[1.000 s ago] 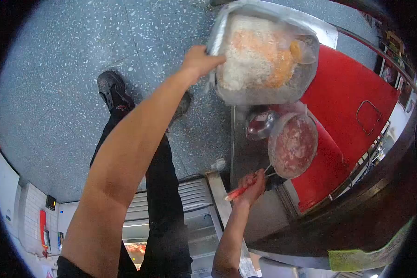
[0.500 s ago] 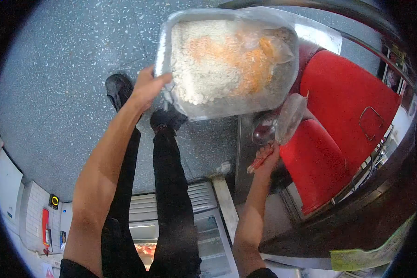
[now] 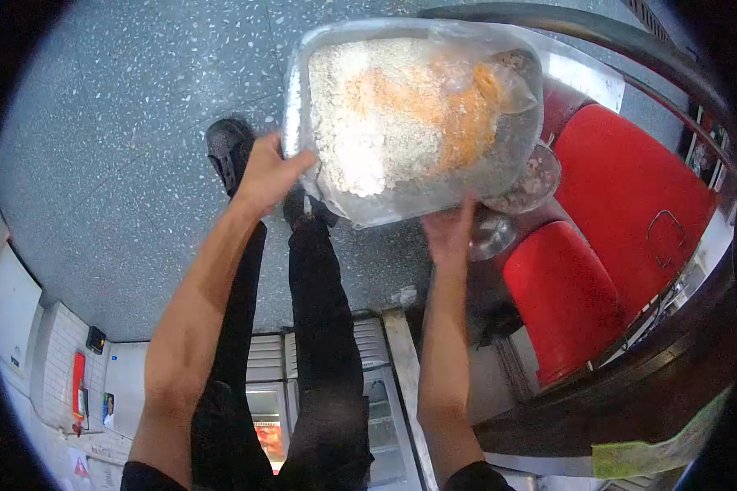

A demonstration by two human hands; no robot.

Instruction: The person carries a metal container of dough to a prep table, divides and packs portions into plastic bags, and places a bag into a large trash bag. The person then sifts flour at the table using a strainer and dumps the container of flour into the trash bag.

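A clear plastic tub (image 3: 516,151), lined with plastic film, holds white flour-like powder (image 3: 368,106) with an orange patch (image 3: 467,123) and a small clear bag (image 3: 512,90). My left hand (image 3: 274,173) is closed on the tub's left rim, thumb on top. At the near edge my right hand (image 3: 450,229) holds the tub, thumb up against its side and the other fingers partly hidden and blurred. Just beyond that hand lies a round strainer (image 3: 531,182), partly behind the tub. A shiny round bowl (image 3: 491,237) sits below it.
Two red seat-like surfaces (image 3: 630,172) (image 3: 561,295) stand to the right, with a thin wire loop on the larger one. A dark curved rail (image 3: 549,18) crosses the top right. Grey speckled floor (image 3: 139,164) and my feet show at the left. A yellow-green cloth (image 3: 663,450) hangs lower right.
The tub and my left hand have moved left from their place a second ago. My right hand has let go of the red-handled strainer and come to the tub's near edge.
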